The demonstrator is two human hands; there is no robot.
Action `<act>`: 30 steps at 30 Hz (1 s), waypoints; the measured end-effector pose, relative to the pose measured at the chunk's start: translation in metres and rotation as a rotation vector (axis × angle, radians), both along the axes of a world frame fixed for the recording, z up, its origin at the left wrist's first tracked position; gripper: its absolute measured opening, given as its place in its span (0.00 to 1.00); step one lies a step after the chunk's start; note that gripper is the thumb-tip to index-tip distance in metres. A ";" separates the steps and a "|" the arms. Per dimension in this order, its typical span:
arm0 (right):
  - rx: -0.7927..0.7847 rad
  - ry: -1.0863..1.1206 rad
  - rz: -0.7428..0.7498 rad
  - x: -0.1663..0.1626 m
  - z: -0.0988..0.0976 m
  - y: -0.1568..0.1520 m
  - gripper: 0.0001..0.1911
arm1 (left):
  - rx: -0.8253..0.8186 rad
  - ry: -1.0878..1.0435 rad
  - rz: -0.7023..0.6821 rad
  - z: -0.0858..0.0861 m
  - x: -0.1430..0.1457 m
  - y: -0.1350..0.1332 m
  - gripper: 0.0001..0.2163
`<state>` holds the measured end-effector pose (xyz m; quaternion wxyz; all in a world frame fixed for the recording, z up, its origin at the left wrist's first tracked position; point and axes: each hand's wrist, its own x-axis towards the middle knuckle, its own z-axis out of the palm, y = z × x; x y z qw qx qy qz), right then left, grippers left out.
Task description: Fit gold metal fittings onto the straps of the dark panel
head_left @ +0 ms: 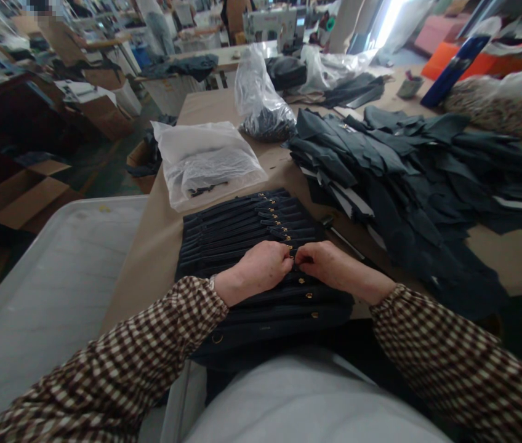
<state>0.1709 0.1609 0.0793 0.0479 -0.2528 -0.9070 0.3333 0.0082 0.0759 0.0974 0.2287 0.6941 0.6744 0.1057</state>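
Observation:
A stack of dark navy zippers (242,227) with small gold sliders lies overlapped in rows on the brown table (159,246) in front of me. My left hand (258,267) and my right hand (323,261) rest on the stack side by side, knuckles up. Both are closed in a pinch and meet at one gold slider between them. What exactly the fingertips grip is hidden under the knuckles. Both sleeves are brown and white check.
A heap of dark fabric pieces (418,166) covers the table's right side. Two clear plastic bags (205,160) (263,101) lie behind the zippers. A white bin (48,295) stands at the left. Cardboard boxes (21,191) and a sewing machine (273,24) are farther back.

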 end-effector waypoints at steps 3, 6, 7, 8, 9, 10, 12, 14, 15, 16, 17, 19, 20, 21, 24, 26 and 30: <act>0.031 -0.040 0.009 -0.002 0.003 -0.002 0.10 | -0.003 0.015 0.004 0.001 0.002 0.000 0.12; 0.061 -0.071 0.006 -0.004 0.004 -0.002 0.10 | -0.009 0.039 0.006 0.001 0.004 -0.001 0.12; 0.070 -0.071 0.007 -0.004 0.004 -0.002 0.10 | -0.012 0.044 0.004 0.001 0.004 -0.001 0.12; 0.080 -0.063 0.010 -0.004 0.004 -0.002 0.10 | -0.014 0.049 0.001 0.002 0.005 -0.001 0.12; 0.087 -0.055 0.014 -0.004 0.003 -0.002 0.10 | -0.014 0.051 -0.003 0.002 0.005 -0.001 0.13; 0.093 -0.050 0.013 -0.004 0.003 -0.002 0.10 | -0.016 0.056 -0.006 0.002 0.006 -0.001 0.13; 0.095 -0.054 0.001 -0.005 0.001 -0.002 0.10 | -0.024 0.090 0.012 0.003 0.005 -0.002 0.13; 0.085 -0.060 -0.013 -0.004 -0.001 -0.001 0.09 | -0.037 0.141 0.043 0.004 0.003 -0.003 0.12; 0.078 -0.058 -0.014 -0.004 -0.002 0.000 0.09 | -0.042 0.154 0.054 0.004 0.001 -0.003 0.12; 0.072 -0.049 -0.009 -0.004 -0.003 0.001 0.09 | -0.039 0.149 0.063 0.004 -0.002 -0.003 0.12; 0.069 -0.039 -0.002 -0.003 -0.004 0.002 0.09 | -0.026 0.117 0.070 0.005 -0.004 -0.003 0.11; 0.082 0.007 -0.012 -0.003 -0.003 0.002 0.08 | 0.008 -0.038 0.095 0.006 -0.009 -0.003 0.11; 0.091 0.049 -0.028 -0.003 -0.002 0.001 0.07 | 0.008 -0.166 0.131 0.007 -0.011 -0.003 0.12; 0.096 0.112 -0.049 -0.004 0.001 -0.001 0.06 | -0.016 -0.328 0.186 0.009 -0.013 -0.004 0.13; 0.076 0.342 -0.060 -0.008 0.011 -0.013 0.07 | -0.208 -0.884 0.385 0.014 -0.013 -0.004 0.22; 0.099 0.427 0.001 -0.013 0.019 -0.024 0.08 | -0.299 -1.141 0.490 0.017 -0.011 -0.004 0.26; 0.276 0.392 0.114 -0.023 0.029 -0.037 0.14 | -0.244 -1.324 0.572 0.018 -0.003 -0.002 0.28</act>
